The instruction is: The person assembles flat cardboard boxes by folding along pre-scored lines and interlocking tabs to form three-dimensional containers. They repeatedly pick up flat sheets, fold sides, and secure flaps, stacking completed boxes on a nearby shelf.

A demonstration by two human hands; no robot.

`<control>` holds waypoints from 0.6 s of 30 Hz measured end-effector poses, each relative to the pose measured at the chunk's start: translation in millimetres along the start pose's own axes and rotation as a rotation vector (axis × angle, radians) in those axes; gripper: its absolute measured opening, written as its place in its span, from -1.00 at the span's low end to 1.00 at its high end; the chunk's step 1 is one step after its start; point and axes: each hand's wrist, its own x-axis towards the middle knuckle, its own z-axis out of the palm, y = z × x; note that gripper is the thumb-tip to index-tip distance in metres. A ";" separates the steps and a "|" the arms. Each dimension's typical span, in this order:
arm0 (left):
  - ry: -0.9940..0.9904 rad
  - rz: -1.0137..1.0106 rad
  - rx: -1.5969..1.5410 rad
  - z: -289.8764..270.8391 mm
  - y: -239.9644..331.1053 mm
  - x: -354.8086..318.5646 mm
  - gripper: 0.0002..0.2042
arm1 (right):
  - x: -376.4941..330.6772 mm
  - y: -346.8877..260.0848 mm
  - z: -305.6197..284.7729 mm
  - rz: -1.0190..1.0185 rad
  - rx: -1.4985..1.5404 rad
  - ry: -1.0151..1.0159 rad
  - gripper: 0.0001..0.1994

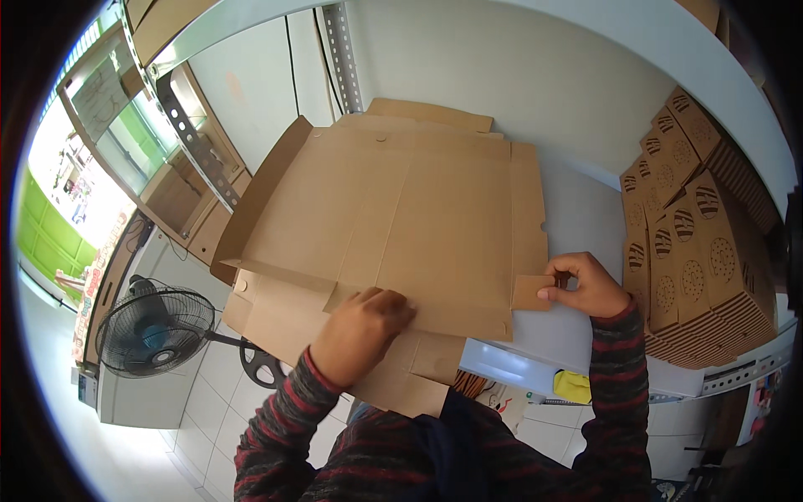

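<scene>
A partly folded brown cardboard box (443, 226) lies open on the white shelf, its inner side up. Its left wall (272, 197) stands raised, while the right side flap (529, 192) lies nearly flat. My left hand (360, 335) is closed at the near fold, its fingers curled over the cardboard; the fingertips are partly hidden. At the near right corner, my right hand (590, 284) pinches a small corner tab (531, 293) between thumb and fingers. The near panel (401, 389) hangs over the shelf edge toward my body.
Stacks of flat printed cardboard boxes (703, 251) stand on the shelf's right side. A black fan (155, 326) is at the lower left, beside a white cabinet (155, 402). A perforated metal post (196, 138) rises at the left. Something yellow (571, 386) lies below the shelf edge.
</scene>
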 end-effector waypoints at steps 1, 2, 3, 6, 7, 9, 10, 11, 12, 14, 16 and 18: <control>0.037 -0.011 0.006 4.1 1.9 -2.8 -0.73 | 1.7 1.0 3.7 0.037 0.040 0.013 -0.77; 0.042 -0.020 -0.007 4.5 3.1 -4.5 -0.71 | 3.1 3.7 8.9 0.072 0.080 0.026 -0.76; 0.049 -0.030 -0.024 5.3 4.4 -5.8 -0.68 | 4.1 5.8 12.3 0.111 0.117 0.037 -0.75; 0.066 -0.044 -0.045 6.6 4.6 -6.4 -0.62 | 7.6 8.1 16.7 0.090 0.000 0.075 -0.71; 0.071 -0.047 -0.048 7.9 4.5 -6.8 -0.61 | 8.7 7.8 17.1 0.088 -0.047 0.087 -0.70; 0.086 -0.077 -0.069 11.1 5.4 -8.1 -0.62 | 11.0 7.2 17.0 0.082 -0.140 0.111 -0.68; 0.094 -0.092 -0.079 12.8 6.2 -9.0 -0.62 | 11.4 7.8 17.2 0.092 -0.137 0.107 -0.67; 0.099 -0.099 -0.082 14.5 7.1 -9.9 -0.62 | 11.2 8.6 17.6 0.102 -0.133 0.103 -0.66; 0.106 -0.108 -0.082 15.3 7.7 -11.3 -0.62 | 12.2 8.6 17.8 0.108 -0.130 0.098 -0.66; 0.116 -0.114 -0.082 17.1 8.3 -12.8 -0.62 | 9.8 4.3 14.8 0.113 0.019 0.090 -0.64; 0.116 -0.107 -0.079 16.4 7.9 -13.9 -0.63 | 7.5 0.5 9.9 0.096 0.089 0.077 -0.64; 0.119 -0.103 -0.084 16.1 6.6 -14.3 -0.62 | 5.8 0.0 4.7 0.057 0.073 0.058 -0.64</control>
